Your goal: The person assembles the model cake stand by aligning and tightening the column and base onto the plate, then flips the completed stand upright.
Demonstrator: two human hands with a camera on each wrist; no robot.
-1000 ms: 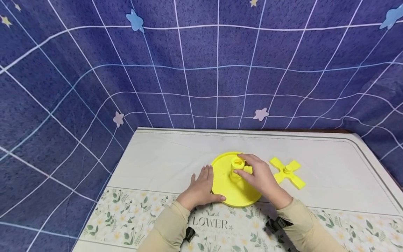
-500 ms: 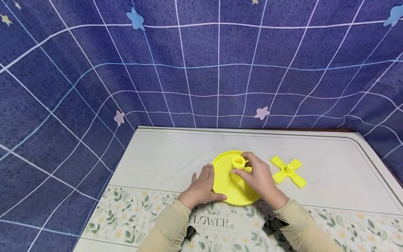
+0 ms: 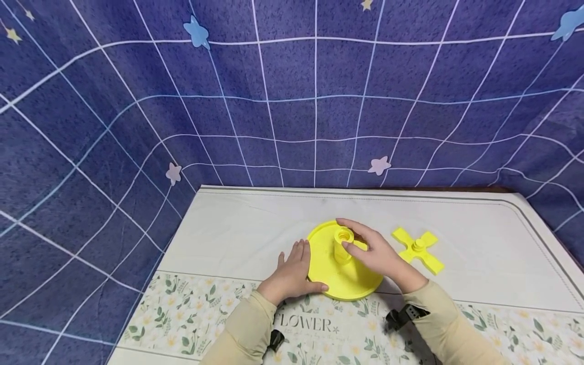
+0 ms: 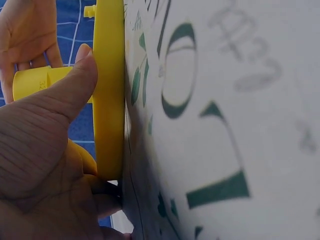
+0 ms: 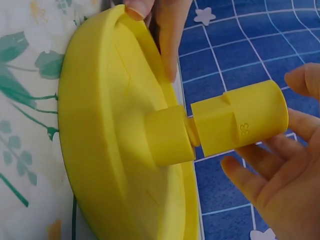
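Observation:
A yellow round tray (image 3: 319, 276) with a raised rim lies on the table. On it stands an upright yellow cylinder (image 5: 255, 115) with a hollow top, flat facets and an embossed number. A narrow neck joins the cylinder to a short round base (image 5: 170, 135) on the tray. My left hand (image 3: 292, 274) rests against the tray's left edge, fingers straight, with the thumb on the near rim. Around the cylinder's top, my right hand (image 3: 376, 251) is spread loosely. Its thumb stands apart from the cylinder in the right wrist view; whether the fingers behind touch it, I cannot tell.
To the right lies a yellow four-armed cross piece (image 3: 418, 246) with a threaded stud at its centre. The table (image 3: 237, 228) has a white and floral cover. A dark blue curtain (image 3: 292, 111) with a grid and stars hangs behind it.
My right hand has loosened from the cylinder: its fingers now spread wider around the top and its wrist has swung slightly right. The left hand and the tray stay in place.

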